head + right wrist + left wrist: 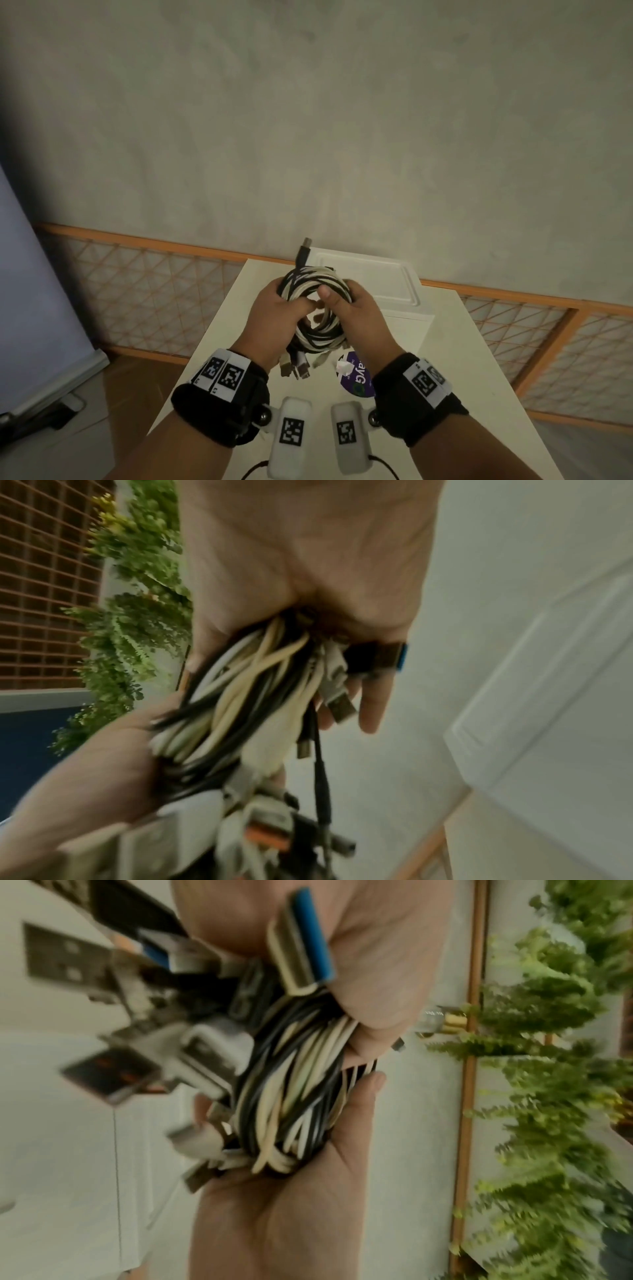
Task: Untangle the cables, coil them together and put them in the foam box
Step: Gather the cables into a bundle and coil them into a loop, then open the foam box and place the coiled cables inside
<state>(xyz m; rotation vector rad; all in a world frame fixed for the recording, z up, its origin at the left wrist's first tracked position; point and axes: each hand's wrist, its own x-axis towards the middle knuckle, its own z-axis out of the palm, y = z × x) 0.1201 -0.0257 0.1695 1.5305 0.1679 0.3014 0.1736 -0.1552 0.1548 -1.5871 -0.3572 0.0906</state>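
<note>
A coil of black and white cables point(317, 291) hangs in the air above the white table point(462, 359), held by both hands. My left hand point(277, 308) grips its left side and my right hand point(346, 305) grips its right side, thumb over the top strands. Several USB plugs point(296, 366) dangle below the coil and one black plug point(305, 250) sticks up above it. The white foam box point(411, 284) lies just behind the coil at the table's far end. The left wrist view shows the coil point(294, 1096) wrapped in my left hand point(274, 1218), with blurred plugs point(137, 1015) beside it. The right wrist view shows my right hand point(308, 561) clasping the strands point(240, 696).
A round purple and white label point(358, 377) lies on the table under my right wrist. An orange lattice fence point(154, 274) runs behind the table below a grey wall. A pale blue panel point(34, 274) stands at the left. Green plants point(548, 1096) show in the wrist views.
</note>
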